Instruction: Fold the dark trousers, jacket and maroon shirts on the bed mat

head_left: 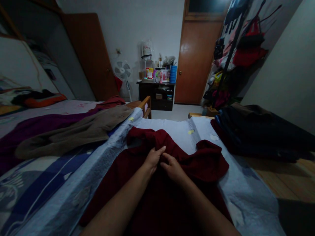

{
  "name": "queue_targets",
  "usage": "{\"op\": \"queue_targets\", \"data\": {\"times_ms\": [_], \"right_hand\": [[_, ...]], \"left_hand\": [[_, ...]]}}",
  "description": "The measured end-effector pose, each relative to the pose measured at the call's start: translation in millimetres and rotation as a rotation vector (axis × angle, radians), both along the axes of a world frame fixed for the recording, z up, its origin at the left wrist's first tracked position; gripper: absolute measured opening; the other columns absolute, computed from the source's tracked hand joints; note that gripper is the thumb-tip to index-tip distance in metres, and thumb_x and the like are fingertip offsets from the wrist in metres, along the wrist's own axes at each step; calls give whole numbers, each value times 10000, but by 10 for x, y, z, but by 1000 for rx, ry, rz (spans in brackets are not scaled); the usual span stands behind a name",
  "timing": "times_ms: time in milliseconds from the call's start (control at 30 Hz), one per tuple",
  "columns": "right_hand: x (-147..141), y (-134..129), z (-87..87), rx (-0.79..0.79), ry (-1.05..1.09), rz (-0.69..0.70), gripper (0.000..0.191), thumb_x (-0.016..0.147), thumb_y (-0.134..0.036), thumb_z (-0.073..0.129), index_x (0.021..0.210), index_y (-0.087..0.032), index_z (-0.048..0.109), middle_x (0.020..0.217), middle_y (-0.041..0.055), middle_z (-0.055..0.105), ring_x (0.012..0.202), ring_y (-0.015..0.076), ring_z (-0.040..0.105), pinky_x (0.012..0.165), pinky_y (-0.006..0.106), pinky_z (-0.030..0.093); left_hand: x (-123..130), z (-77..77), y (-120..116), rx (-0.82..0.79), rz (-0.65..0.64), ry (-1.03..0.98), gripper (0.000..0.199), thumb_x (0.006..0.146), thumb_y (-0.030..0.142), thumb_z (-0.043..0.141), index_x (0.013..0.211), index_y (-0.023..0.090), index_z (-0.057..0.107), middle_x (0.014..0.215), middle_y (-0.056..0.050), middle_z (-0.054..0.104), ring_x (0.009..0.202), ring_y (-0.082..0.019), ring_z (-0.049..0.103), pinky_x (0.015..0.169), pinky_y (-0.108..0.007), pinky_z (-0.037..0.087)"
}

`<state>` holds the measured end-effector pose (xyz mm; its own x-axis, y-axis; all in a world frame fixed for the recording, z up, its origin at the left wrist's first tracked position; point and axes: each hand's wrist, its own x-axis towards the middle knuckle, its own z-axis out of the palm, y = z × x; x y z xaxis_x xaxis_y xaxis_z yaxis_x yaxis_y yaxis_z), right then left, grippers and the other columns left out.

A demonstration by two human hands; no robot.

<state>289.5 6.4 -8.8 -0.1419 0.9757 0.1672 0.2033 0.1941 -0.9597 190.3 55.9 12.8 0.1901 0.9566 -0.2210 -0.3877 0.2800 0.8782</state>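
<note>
A dark red garment [157, 203] lies spread over a surface covered with a pale sheet [172, 126], its upper part bunched and folded. Both hands meet at the middle of the garment, close together. My left hand [154, 160] has its fingers closed on the red cloth, the thumb pointing to the right. Just to its right, my right hand [172, 166] pinches the cloth with thumb and fingers bent toward the left hand. A raised fold of the garment stands off to the right of the hands.
To the left, a grey-brown garment [81, 131] and a purple cloth [49, 123] lie on a bed. Dark folded clothes [258, 131] are stacked at the right. Farther back are a white fan [123, 70], a dark cabinet [157, 104] and a wooden door [195, 62].
</note>
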Motion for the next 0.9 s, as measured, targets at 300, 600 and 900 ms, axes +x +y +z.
{"op": "queue_targets", "data": {"times_ms": [300,600,900], "right_hand": [[616,-42,469,-206,-195,332,244,785,-211,555,1004,-175,655,905,30,679,790,166,615,747,300,491],[607,578,861,-3,-393,46,175,797,-208,547,920,-156,659,824,30,657,716,135,574,659,250,454],[348,948,657,197,-821,382,719,715,-80,624,1399,-218,454,1406,127,436,1231,248,472,1040,381,373]], "left_hand": [[-193,-309,-220,335,175,442,244,689,182,611,912,125,695,854,-75,713,811,-223,648,815,-349,493],[-256,-311,-638,1196,-344,1326,334,791,79,539,1090,169,657,1040,-104,646,1072,-278,482,991,-478,375],[-331,-377,-729,1426,-528,1526,115,891,216,564,860,177,668,867,-46,627,934,-211,480,905,-399,381]]}}
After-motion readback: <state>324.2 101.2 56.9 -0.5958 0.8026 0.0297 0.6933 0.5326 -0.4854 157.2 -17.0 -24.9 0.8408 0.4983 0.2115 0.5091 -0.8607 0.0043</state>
